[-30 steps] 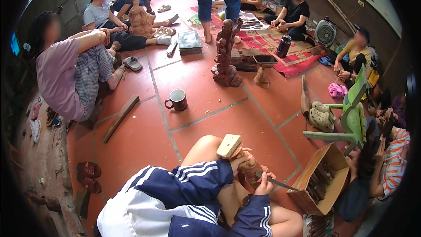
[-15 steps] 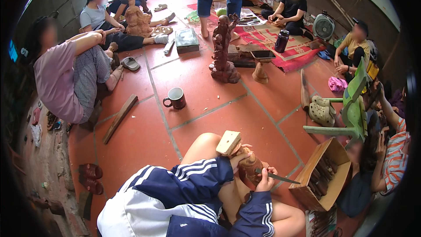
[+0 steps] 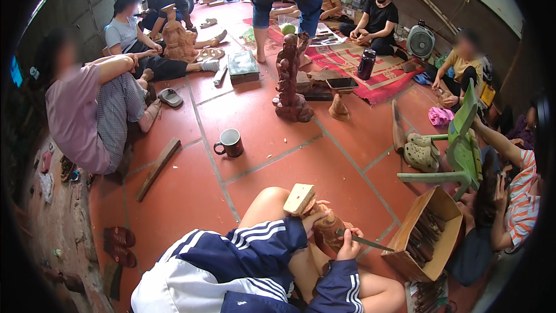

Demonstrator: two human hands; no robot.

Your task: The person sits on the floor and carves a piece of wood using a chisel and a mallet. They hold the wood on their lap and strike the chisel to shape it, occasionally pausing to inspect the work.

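Low in the view, my left hand (image 3: 317,217) is closed around a reddish-brown wood carving (image 3: 329,233), tilted between my bent legs. The carving has a pale square block (image 3: 300,198) at its upper left end. My right hand (image 3: 348,244) is closed on a long, narrow, flat grey metal tool (image 3: 373,244). One end of the tool meets the carving's side; the other points right, towards a cardboard box. Whether it is a file or a chisel I cannot tell.
To my right stands the cardboard box (image 3: 427,237) of dark-handled tools, beside a green plastic chair (image 3: 457,156) and clogs (image 3: 421,153). Ahead are a mug (image 3: 230,143), a tall dark wooden statue (image 3: 291,84) and a wooden strip (image 3: 158,168). Several people sit around; one stands.
The view has shifted slightly, so the scene ahead sits a little lower. Both my hands keep hold of the carving and the metal tool, with little visible movement.
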